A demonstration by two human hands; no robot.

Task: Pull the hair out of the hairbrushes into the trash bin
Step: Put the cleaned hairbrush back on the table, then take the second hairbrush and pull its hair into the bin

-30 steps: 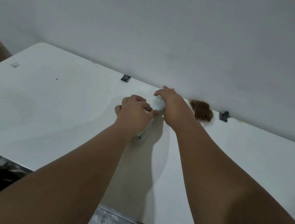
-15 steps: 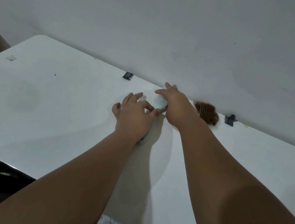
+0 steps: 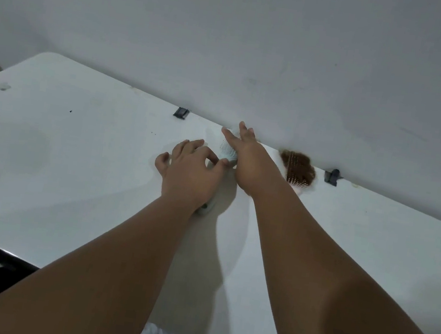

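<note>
A: Holding the pale blue hairbrush (image 3: pixel 227 153) down on the white table (image 3: pixel 71 174) — left hand (image 3: pixel 191 174) lies over its handle, fingers curled, thumb tip against the bristle head. Handle end pokes out under the left wrist.

B: Grip or just resting?

A: Pressing down and curled round it, so I'd call it grasping the brush. Palm hides the contact underneath.

B: Right hand?

A: Right hand (image 3: pixel 248 162) is over the far side of the bristle head, fingers spread and stretched towards the wall (image 3: pixel 259 45). Released, nothing pinched that I can see. Whether any hair sits between the fingers is too small to tell.

B: Other brush?

A: Second hairbrush (image 3: pixel 300 182) sits just right of the right wrist, against the wall edge — its bristles packed with a brown hair clump (image 3: pixel 297 166). Only a few pale bristles show at the near end. Neither hand touches it.

B: Anything else on the table?

A: Two dark clips (image 3: pixel 181 112) at the back edge, one left of the hands, one right of the hairy brush. A few small dark specks on the left half.
</note>
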